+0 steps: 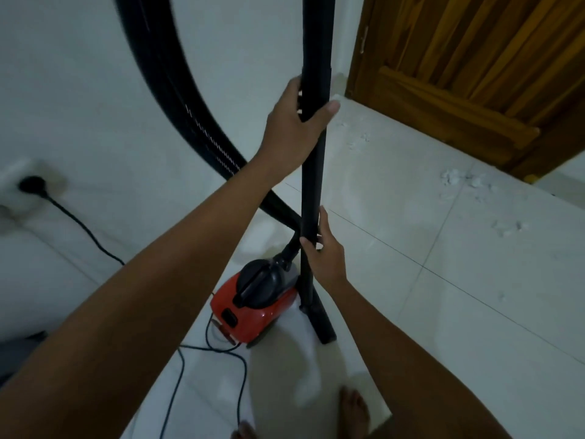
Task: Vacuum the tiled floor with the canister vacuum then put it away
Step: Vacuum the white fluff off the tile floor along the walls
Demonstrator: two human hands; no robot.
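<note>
Here, left hand (296, 122) wraps the upright black wand (311, 185) near its joint; right hand (323, 251) grips it lower. Red canister vacuum (253, 305) sits on tiled floor (443, 312) just beside the wand's base. No readable lettering. Hose (177, 99) top cut off by frame.

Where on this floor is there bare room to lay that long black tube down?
Bare tiles lie right of the wand, short of the white debris by the wooden door. Left is crowded: red canister, hose, power cord.
</note>
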